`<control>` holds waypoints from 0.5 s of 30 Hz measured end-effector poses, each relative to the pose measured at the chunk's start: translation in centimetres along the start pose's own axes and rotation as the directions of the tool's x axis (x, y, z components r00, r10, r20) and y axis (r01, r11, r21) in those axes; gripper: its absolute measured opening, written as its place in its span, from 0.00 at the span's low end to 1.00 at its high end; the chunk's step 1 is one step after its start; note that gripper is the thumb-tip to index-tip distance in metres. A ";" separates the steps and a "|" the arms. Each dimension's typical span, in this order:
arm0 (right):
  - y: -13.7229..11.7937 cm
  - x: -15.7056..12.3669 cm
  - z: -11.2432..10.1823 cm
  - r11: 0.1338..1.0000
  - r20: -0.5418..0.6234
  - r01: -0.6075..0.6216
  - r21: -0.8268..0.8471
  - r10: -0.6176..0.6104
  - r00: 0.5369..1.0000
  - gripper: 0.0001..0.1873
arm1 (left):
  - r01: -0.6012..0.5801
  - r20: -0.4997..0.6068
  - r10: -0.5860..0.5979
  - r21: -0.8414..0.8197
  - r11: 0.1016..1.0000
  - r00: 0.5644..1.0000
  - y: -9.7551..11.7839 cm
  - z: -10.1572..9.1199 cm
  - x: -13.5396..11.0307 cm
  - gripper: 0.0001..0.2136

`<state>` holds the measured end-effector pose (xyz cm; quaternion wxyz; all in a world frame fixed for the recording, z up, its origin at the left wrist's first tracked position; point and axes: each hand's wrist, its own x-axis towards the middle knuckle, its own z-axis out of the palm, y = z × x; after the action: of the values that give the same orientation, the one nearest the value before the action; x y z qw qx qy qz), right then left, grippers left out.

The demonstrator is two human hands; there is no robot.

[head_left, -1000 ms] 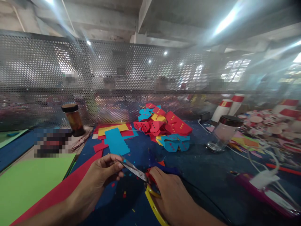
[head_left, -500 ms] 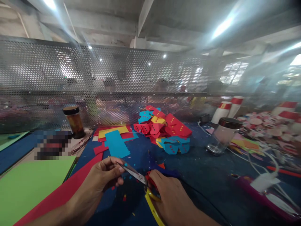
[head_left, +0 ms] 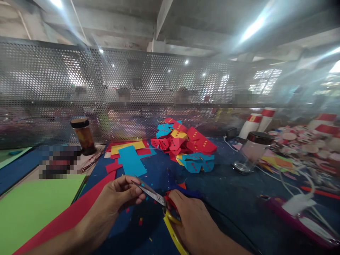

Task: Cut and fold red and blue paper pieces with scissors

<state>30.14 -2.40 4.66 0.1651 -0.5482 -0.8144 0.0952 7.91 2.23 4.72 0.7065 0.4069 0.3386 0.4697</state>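
Observation:
My right hand (head_left: pixel 191 216) is closed round the handles of a pair of scissors (head_left: pixel 155 196), one red and one yellow; the blades point up and left. At their tips, my left hand (head_left: pixel 123 193) is pinched shut, and whatever lies between its fingers is too small or hidden to make out. Beyond my left hand lies a blue paper rectangle (head_left: pixel 132 161) over red and yellow sheets. Folded red, blue and yellow paper pieces with dots form a heap (head_left: pixel 186 141) farther back. A dark blue-handled tool (head_left: pixel 183 189) rests just past my right hand.
A dark-lidded jar (head_left: pixel 83 136) stands back left, above green sheets (head_left: pixel 39 212). A clear jar (head_left: pixel 251 154), paper cups (head_left: pixel 251 125) and a purple power strip (head_left: pixel 300 219) with white cables are on the right. A perforated metal screen (head_left: pixel 148 81) borders the table's back; people sit behind it.
My left fingertips have shifted slightly right along the blade tips. The scissor blades look slightly closer together. The rest stays in place.

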 end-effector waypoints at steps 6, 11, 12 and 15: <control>0.1 0.0 0.1 1.000 0.021 -0.018 -0.014 0.018 1.000 0.04 | 0.023 -0.031 -0.022 0.018 1.000 0.999 0.7 0.7 -0.3 0.13; 0.1 0.1 0.1 0.987 -0.010 -0.057 0.152 0.059 0.998 0.06 | 0.044 -0.092 -0.034 0.112 0.993 0.995 0.5 0.6 -0.2 0.14; 0.0 0.1 0.0 0.969 -0.005 -0.091 0.229 0.095 0.995 0.06 | 0.039 -0.091 -0.027 0.128 0.991 0.995 0.3 0.5 -0.2 0.15; -0.7 0.3 -0.4 0.849 0.107 -0.207 0.487 0.177 0.978 0.07 | 0.013 0.007 -0.015 0.172 0.985 1.000 -0.9 0.5 -0.1 0.16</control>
<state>29.60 -2.36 5.31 0.2658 -0.5630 -0.7083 0.3326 8.61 1.79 4.14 0.6736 0.4658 0.3777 0.4320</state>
